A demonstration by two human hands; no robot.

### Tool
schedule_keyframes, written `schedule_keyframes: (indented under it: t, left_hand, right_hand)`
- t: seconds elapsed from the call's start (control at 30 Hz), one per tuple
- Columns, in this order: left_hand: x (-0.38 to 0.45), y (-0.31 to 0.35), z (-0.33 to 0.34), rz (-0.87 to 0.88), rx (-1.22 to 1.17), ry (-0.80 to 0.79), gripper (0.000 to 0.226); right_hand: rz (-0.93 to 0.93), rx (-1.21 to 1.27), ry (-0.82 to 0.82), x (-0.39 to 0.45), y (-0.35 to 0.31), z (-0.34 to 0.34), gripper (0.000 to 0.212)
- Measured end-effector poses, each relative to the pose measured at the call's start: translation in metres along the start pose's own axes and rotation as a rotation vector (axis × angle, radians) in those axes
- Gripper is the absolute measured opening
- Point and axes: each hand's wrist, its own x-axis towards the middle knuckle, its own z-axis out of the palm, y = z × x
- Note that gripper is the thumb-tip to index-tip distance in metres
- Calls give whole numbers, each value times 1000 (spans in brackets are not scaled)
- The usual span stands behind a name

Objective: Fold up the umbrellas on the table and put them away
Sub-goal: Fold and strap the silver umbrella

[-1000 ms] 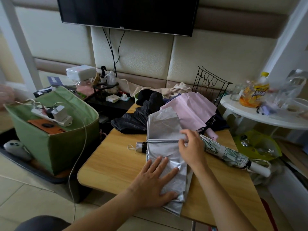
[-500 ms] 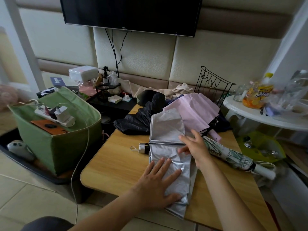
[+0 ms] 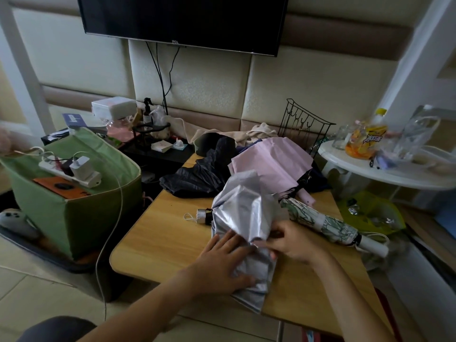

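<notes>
silver canopy point(image 3: 243, 206) now bunched | left hand point(image 3: 223, 264) flat | right hand point(image 3: 293, 241) pinches

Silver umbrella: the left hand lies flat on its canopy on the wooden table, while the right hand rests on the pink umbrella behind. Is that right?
Not quite. The head view shows the left hand flat on the silver umbrella on the wooden table, but the right hand pinches a fold of that same silver canopy; the pink umbrella behind lies untouched.
</notes>
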Motion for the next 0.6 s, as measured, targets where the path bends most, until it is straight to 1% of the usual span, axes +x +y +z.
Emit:
schedule_keyframes:
  t: [0.03, 0.1, 0.17, 0.2, 0.23, 0.3, 0.33, 0.37, 0.4, 0.47, 0.53, 0.6]
  left_hand:
    - [1, -1, -5, -3, -82, 30, 72]
    - [2, -3, -17, -36, -269, 90, 50]
    - [3, -3, -26, -105, -393, 174, 26]
    - [3, -3, -28, -166, -434, 229, 21]
    - [3, -4, -29, -236, -474, 277, 20]
    - [3, -6, -31, -342, -553, 360, 18]
    - [4, -7, -32, -370, -594, 395, 16]
    - [3, -7, -32, -383, -640, 417, 13]
    - [3, -6, -33, -384, -688, 426, 14]
    - [3, -3, -33, -379, -743, 440, 21]
    - [4, 1, -36, -377, -731, 511, 28]
    - [7, 3, -40, -333, -672, 607, 32]
  right_hand:
    - [18, -50, -25, -4, 4, -1, 17]
    - [51, -85, -50, -10, 11, -4, 25]
    - [50, -107, -66, -15, 14, -9, 22]
    - [39, -121, -72, -19, 14, -11, 20]
    - [25, -109, -75, -21, 12, -11, 23]
    - [15, -24, -45, -27, 8, -8, 39]
    - [-4, 31, -12, -27, 7, -6, 43]
    - [-35, 78, 31, -26, 8, -4, 42]
    - [-79, 101, 73, -25, 9, -4, 40]
    - [-158, 47, 119, -23, 11, -6, 35]
    - [-166, -29, 89, -25, 13, -9, 24]
    - [-125, -77, 22, -28, 15, -11, 12]
